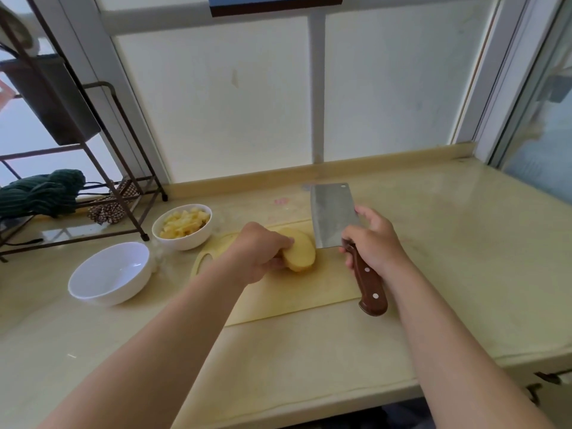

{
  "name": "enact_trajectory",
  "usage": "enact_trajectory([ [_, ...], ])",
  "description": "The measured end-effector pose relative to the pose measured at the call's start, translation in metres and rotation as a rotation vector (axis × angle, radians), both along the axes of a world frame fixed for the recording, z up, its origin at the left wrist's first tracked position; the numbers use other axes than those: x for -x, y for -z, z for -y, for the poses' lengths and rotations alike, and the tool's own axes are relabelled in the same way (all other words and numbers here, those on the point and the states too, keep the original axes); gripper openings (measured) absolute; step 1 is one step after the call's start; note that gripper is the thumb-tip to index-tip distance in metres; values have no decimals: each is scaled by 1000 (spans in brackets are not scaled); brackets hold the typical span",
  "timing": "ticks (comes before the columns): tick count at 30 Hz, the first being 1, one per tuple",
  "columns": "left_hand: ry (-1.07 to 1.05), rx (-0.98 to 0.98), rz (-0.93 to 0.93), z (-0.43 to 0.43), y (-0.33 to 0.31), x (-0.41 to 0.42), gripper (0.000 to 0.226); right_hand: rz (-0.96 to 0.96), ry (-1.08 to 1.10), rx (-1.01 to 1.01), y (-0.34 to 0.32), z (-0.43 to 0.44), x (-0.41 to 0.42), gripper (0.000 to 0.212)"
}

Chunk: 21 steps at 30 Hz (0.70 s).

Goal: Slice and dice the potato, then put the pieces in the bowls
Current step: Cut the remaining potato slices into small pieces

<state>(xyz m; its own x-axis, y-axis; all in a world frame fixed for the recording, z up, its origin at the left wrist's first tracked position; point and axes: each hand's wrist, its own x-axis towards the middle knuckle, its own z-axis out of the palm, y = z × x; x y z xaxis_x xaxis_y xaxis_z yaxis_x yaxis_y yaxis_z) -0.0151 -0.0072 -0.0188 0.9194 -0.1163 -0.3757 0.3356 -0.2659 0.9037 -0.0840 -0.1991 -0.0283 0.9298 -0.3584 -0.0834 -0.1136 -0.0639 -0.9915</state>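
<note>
A peeled yellow potato piece (301,253) lies on the pale cutting board (309,292). My left hand (258,252) grips it from the left, fingers curled over its top. My right hand (373,243) holds the wooden handle of a cleaver (332,215), its broad steel blade raised just right of the potato. To the left of the board stand two white bowls: the far bowl (182,227) holds diced potato, the near bowl (110,274) is empty.
A dark metal rack (123,193) with green cloth (43,193) stands at the back left of the beige counter (448,243). Frosted window panels rise behind. The counter's front edge runs along the lower right.
</note>
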Motion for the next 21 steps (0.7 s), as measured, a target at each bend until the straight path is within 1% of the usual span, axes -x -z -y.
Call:
enact_trajectory([
  [2, 38, -96, 57, 2, -3, 2, 25, -3, 1, -11, 0, 0, 1, 67],
  [4, 99, -263, 135, -1, -10, 5, 24, -4, 7, -26, 0, 1, 1, 66],
  [7, 250, -465, 204, -7, -20, 9, 28, -6, 3, -35, 1, 1, 0, 65],
  [8, 327, -565, 232, -9, -23, 13, 32, -8, 2, -36, 1, 1, -1, 65],
  [10, 548, -865, 374, -11, -25, 17, 55, -7, 5, -38, 0, 1, -1, 65],
  [11, 656, -944, 461, -12, -23, 18, 66, -7, 8, -38, 0, 1, -1, 65],
  [12, 740, -952, 515, -13, -21, 18, 72, -9, 12, -40, 0, 1, 0, 65],
  [13, 802, -937, 528, -14, -18, 17, 75, -12, 16, -48, -1, 1, 0, 64],
  [15, 851, -916, 538, -19, -9, 13, 79, -13, 22, -70, -2, 1, 1, 63],
  [19, 811, -851, 636, -18, 0, 14, 72, -25, 25, -74, -4, 1, 0, 64],
  [21, 788, -851, 710, -14, 4, 15, 70, -38, 26, -62, -5, 0, 0, 64],
])
